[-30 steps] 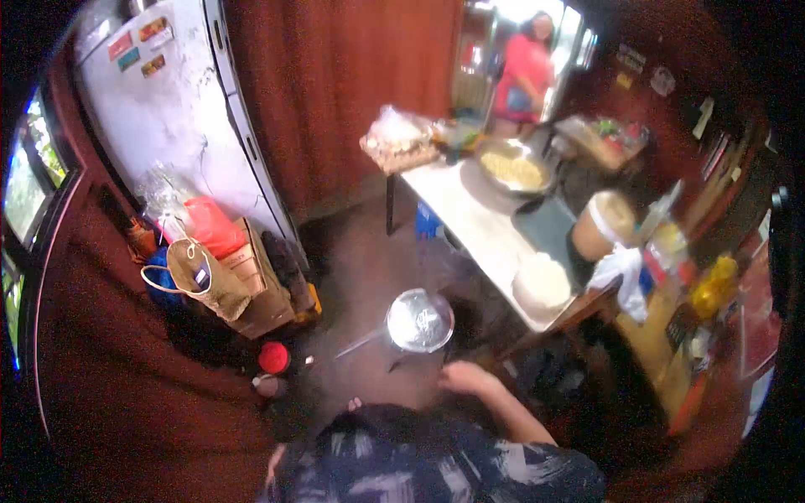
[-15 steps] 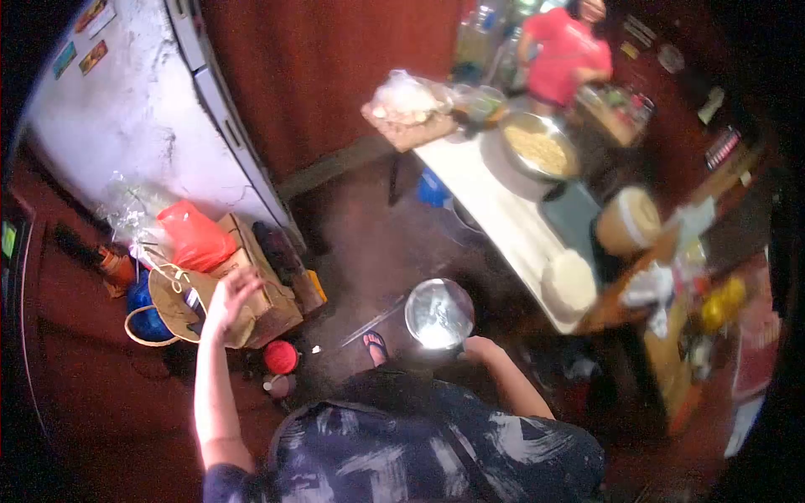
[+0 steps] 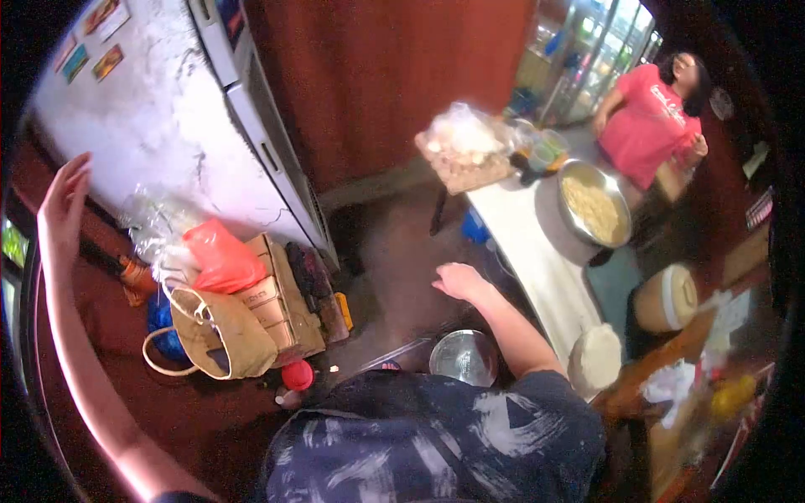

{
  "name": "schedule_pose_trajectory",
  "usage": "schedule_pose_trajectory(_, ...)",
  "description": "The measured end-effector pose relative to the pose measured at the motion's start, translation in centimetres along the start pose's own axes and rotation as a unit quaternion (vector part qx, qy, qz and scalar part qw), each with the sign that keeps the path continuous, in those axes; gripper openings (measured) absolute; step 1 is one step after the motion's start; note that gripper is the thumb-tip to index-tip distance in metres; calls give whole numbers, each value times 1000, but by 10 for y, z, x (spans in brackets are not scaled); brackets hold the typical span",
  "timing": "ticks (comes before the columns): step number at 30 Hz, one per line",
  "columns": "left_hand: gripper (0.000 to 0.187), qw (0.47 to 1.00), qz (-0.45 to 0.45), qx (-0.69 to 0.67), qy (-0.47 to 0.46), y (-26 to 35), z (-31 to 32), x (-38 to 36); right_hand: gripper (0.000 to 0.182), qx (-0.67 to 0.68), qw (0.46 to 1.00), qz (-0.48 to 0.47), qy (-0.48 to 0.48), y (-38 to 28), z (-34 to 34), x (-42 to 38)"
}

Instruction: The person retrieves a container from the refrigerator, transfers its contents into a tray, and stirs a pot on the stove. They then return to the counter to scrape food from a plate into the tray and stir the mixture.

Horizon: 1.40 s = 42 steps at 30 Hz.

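Observation:
My left hand (image 3: 67,197) is raised at the far left, in front of the white refrigerator's side (image 3: 142,109). Its fingers are stretched out and hold nothing. My right hand (image 3: 461,282) hangs above the floor, left of the long white table (image 3: 524,251). The fingers are loosely bent and a little apart, with nothing visible in them. Below it, close to my body, is a round shiny metal basin (image 3: 464,359), partly hidden by my shirt; the hand is apart from it.
A metal bowl of pale yellow food (image 3: 594,210), a white rounded mound (image 3: 596,359) and a lidded bucket (image 3: 667,299) stand right. A person in a pink shirt (image 3: 650,117) is behind. At left are a woven bag (image 3: 222,335), cardboard boxes (image 3: 289,318) and a red plastic bag (image 3: 222,256).
My left hand has swung up and left, away from the woven bag. My right hand has moved from the metal basin's edge up and forward. The view has shifted.

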<state>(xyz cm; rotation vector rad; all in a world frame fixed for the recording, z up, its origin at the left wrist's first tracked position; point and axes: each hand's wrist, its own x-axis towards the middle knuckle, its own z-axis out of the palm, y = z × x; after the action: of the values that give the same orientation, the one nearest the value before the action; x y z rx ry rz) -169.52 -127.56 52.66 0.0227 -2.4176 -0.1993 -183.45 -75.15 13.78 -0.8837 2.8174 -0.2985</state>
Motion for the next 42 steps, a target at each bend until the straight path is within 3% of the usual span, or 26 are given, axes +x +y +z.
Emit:
schedule_pose_trajectory(1, 29, 998, 27, 51, 19, -11, -11, 6, 32, 14, 1000, 1, -7, -1, -1, 4)
schedule_pose_trajectory(2, 29, 971, 159, 175, 29, -16, -26, 19, 33, 30, 999, 0, -16, -3, 1, 6)
schedule_pose_trajectory(3, 30, 959, 167, 224, 49, -19, -34, 28, 33, 35, 999, 2, -16, -4, 4, 3)
schedule_pose_trajectory(5, 32, 932, 192, 300, 68, -34, -53, 54, 33, 37, 975, 35, -217, -1, 5, -5)
schedule_pose_trajectory(6, 32, 918, 210, 328, 69, -47, -64, 69, 33, 61, 967, 49, -242, 7, 20, -13)
schedule_pose_trajectory(8, 28, 926, 218, 292, 100, -8, -71, 78, 35, 66, 948, 100, -294, 11, 32, -35)
schedule_pose_trajectory(10, 20, 934, 228, 226, 158, 30, -73, 83, 37, 66, 945, 155, -280, 13, 37, -57)
schedule_pose_trajectory(12, 20, 924, 255, 235, 163, 31, -72, 101, 39, 90, 946, 168, -261, 16, 37, -71)
schedule_pose_trajectory(15, 19, 930, 176, 283, 156, 27, -63, 127, 38, 81, 944, 213, -240, 10, 30, -83)
schedule_pose_trajectory(17, 22, 928, 159, 297, 156, -10, -56, 154, 34, 126, 929, 223, -268, 9, 24, -79)
schedule_pose_trajectory(19, 26, 920, 134, 327, 166, -44, -62, 172, 34, 124, 942, 207, -233, 14, 30, -77)
schedule_pose_trajectory(22, 31, 919, 96, 358, 137, -166, -71, 240, 35, 132, 955, 180, -198, 11, 22, -76)
schedule_pose_trajectory(24, 35, 908, 121, 375, 142, -201, -70, 256, 35, 150, 933, 209, -253, 13, 19, -76)
schedule_pose_trajectory(27, 17, 802, 246, 490, 240, -39, -74, 161, 36, 112, 946, 175, -248, 27, 32, -79)
schedule_pose_trajectory(28, 17, 802, 246, 489, 239, -26, -75, 152, 36, 112, 946, 175, -249, 29, 31, -79)
schedule_pose_trajectory(30, 18, 903, 119, 385, 146, -5, -76, 142, 35, 103, 946, 166, -258, 32, 33, -80)
schedule_pose_trajectory(31, 20, 918, 60, 372, 126, 8, -74, 137, 35, 106, 945, 165, -263, 31, 38, -83)
schedule_pose_trajectory(32, 20, 917, 61, 374, 121, 22, -69, 136, 34, 120, 942, 174, -261, 31, 41, -84)
schedule_pose_trajectory(33, 21, 945, -11, 264, 190, 36, -63, 133, 34, 130, 941, 177, -258, 32, 43, -79)
schedule_pose_trajectory(34, 22, 949, -85, 156, 261, 39, -62, 127, 33, 110, 957, 127, -236, 38, 55, -78)
schedule_pose_trajectory(36, 27, 956, -19, 150, 253, -50, -67, 159, 31, 98, 981, 12, -164, 65, 112, -76)
schedule_pose_trajectory(37, 31, 958, 13, 147, 247, -83, -69, 171, 28, 94, 976, 20, -195, 56, 95, -74)
schedule_pose_trajectory(38, 28, 921, 122, 296, 223, -104, -80, 170, 29, 142, 978, -16, -155, 67, 114, -72)
schedule_pose_trajectory(39, 30, 965, -90, 31, 244, -60, -76, 160, 31, 141, 958, 79, -238, 49, 84, -64)
schedule_pose_trajectory(40, 20, 939, 45, 275, 201, -70, -86, 158, 34, 132, 953, 59, -267, 61, 95, -54)
schedule_pose_trajectory(42, 13, 903, 30, 367, 222, -34, -89, 142, 35, 112, 926, 124, -340, 56, 90, -37)
